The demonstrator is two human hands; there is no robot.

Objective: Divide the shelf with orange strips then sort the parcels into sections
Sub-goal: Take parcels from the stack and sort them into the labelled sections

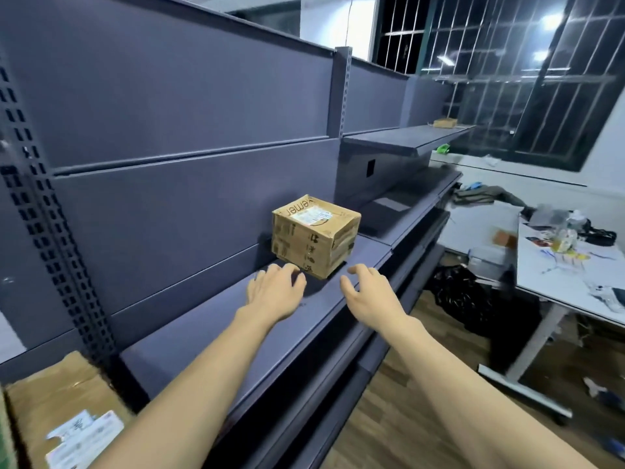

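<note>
Your left hand (275, 287) and right hand (370, 291) hover mid-frame with fingers loosely spread, empty, just short of the cardboard parcel (314, 233) on the shelf (209, 346).

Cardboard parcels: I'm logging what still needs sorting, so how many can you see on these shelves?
3. One cube-shaped box on the middle shelf just beyond both hands, one flat parcel at bottom left, one small box on the far upper shelf. Others may be hidden out of frame.

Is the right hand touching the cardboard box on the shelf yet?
Apart. The head view shows bare shelf between the right hand and the cardboard box.
</note>
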